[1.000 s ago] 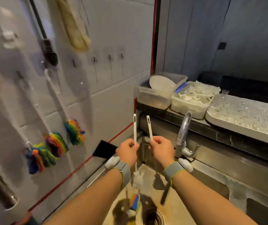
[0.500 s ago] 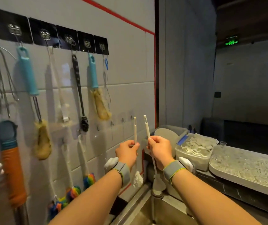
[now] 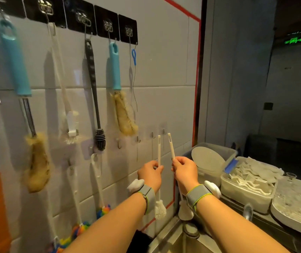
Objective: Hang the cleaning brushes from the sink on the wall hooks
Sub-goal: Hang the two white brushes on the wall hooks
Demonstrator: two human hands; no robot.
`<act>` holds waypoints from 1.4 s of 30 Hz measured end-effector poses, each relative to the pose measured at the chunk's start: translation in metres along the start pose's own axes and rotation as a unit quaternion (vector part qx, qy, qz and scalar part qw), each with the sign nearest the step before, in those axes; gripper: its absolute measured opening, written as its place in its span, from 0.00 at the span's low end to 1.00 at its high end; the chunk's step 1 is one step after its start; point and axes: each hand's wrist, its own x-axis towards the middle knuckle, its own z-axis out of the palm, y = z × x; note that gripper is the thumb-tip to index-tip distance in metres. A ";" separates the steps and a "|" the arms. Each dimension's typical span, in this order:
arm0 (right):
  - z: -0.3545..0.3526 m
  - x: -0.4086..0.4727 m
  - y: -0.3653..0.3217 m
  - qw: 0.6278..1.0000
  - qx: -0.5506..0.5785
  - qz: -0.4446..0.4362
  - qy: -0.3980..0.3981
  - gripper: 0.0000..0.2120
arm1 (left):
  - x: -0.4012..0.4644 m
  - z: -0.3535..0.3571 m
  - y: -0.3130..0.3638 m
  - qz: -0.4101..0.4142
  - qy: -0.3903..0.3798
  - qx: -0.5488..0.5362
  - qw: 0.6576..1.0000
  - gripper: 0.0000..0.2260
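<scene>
My left hand (image 3: 150,173) grips a thin white brush (image 3: 159,148) by its handle, bristle head (image 3: 160,209) hanging below my wrist. My right hand (image 3: 185,170) grips a second thin white brush (image 3: 171,146), tilted slightly left, its head (image 3: 185,210) low beside the wrist. Both handle tips point up, just below a lower row of small clear wall hooks (image 3: 153,135); several of these are bare. The sink (image 3: 175,240) lies at the bottom edge, mostly out of view.
An upper row of black-backed hooks (image 3: 107,26) carries teal-handled brushes (image 3: 115,68), a black brush (image 3: 93,92) and others. Rainbow-headed brushes (image 3: 103,209) hang lower left. Plastic tubs (image 3: 246,187) and a tray (image 3: 295,203) stand on the right ledge above the faucet (image 3: 248,211).
Both hands lifted the two white brushes out of the sink up toward the wall. My view rose from the sink to the hooks and came closer.
</scene>
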 end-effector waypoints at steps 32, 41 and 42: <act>0.040 0.062 0.008 0.997 0.070 0.038 0.000 0.11 | 0.027 0.007 -0.012 -0.006 0.037 0.076 0.996 0.10; 0.044 0.060 0.019 0.991 0.110 0.073 -0.004 0.12 | 0.022 0.012 -0.018 0.017 0.017 0.069 0.997 0.10; 0.044 0.059 0.020 0.991 0.113 0.070 -0.004 0.11 | 0.022 0.013 -0.020 0.015 0.017 0.066 0.998 0.10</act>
